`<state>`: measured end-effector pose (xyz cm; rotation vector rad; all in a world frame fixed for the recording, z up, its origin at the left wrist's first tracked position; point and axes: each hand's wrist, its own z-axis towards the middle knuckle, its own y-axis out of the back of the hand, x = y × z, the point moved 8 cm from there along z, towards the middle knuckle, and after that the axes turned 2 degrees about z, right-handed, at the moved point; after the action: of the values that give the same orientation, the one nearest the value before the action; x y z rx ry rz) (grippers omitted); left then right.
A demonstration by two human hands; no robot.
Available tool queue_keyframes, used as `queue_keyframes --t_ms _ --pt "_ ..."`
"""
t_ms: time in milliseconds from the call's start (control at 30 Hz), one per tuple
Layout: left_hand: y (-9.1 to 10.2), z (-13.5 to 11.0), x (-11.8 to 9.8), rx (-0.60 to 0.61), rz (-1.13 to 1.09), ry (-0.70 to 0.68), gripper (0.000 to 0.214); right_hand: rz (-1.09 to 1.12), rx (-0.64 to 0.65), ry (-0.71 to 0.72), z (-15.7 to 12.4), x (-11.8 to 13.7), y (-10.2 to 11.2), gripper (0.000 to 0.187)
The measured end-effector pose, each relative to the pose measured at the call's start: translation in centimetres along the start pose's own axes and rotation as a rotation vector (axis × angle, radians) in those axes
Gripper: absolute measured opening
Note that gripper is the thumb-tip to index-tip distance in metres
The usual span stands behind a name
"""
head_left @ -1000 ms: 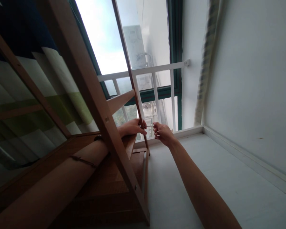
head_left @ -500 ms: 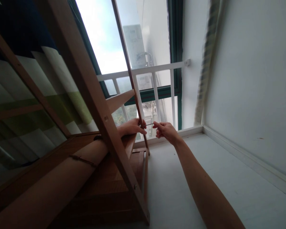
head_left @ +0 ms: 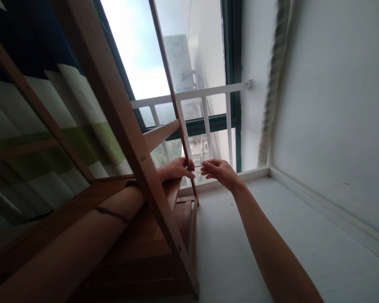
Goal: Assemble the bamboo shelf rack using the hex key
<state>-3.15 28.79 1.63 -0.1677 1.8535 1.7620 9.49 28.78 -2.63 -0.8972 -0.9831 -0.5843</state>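
Inside the wooden rack, my left hand (head_left: 176,169) reaches past the near post (head_left: 132,139) and closes round the thin far post (head_left: 183,141). Its thumb and fingertips show at the post's right edge. From there a thin, hex-key-like metal rod (head_left: 198,166) runs level across a small gap. My right hand (head_left: 220,171) pinches the rod's right end between thumb and fingers, the other fingers loosely curled. Where the rod meets the post is hidden by my left fingers.
A wooden crossbar (head_left: 162,134) joins the two posts above my left hand. Behind stand a white railing (head_left: 208,90) and a green-framed window. A striped curtain (head_left: 78,122) hangs at left, with a white wall (head_left: 331,126) at right above a pale floor (head_left: 233,235).
My right fingers have shifted on the rod, straightening a little and moving slightly left. My left hand keeps its place on the far post. The view has moved slightly.
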Motion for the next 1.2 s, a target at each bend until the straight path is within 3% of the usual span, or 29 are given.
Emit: queue_keyframes --t_ms 100,167,267,367,467,567,733,833,967,1100,1200 --pt "0.0 -0.1 -0.3 0.0 0.005 -0.01 0.027 0.029 0.086 0.024 -0.3 0.2 -0.1 0.032" --pt "0.1 -0.1 -0.2 -0.005 0.015 -0.011 0.027 0.008 0.072 0.053 -0.2 0.1 0.0 0.033" --pt "0.1 0.1 0.0 -0.013 0.024 -0.016 0.027 -0.06 -0.035 0.066 0.3 -0.3 0.1 0.029" --pt "0.1 0.3 0.3 -0.015 0.023 -0.03 0.027 0.004 -0.182 -0.08 0.7 -1.7 0.2 0.026" --pt "0.2 0.4 0.5 -0.022 0.034 -0.033 0.027 0.099 -0.239 -0.186 0.6 -2.4 -0.3 0.016" --pt "0.1 0.3 0.3 -0.013 0.029 -0.029 0.027 0.035 -0.207 -0.079 0.2 -1.0 -0.2 0.016" --pt "0.0 0.0 -0.2 -0.003 0.026 -0.008 0.026 -0.014 0.021 0.072 -0.1 0.1 0.1 0.033" --pt "0.1 0.0 -0.3 -0.008 0.036 -0.005 0.026 -0.123 -0.019 0.12 0.1 0.1 0.8 0.029" --pt "0.1 0.1 0.1 -0.012 0.01 -0.014 0.027 -0.201 -0.11 0.005 0.3 -0.7 0.3 0.024" --pt "0.1 0.2 0.2 -0.016 0.013 -0.022 0.028 -0.039 -0.165 -0.177 0.5 -2.1 -0.9 0.026" --pt "0.0 0.2 0.1 -0.009 0.017 -0.017 0.028 -0.082 -0.16 -0.156 0.6 -1.7 -0.7 0.017"
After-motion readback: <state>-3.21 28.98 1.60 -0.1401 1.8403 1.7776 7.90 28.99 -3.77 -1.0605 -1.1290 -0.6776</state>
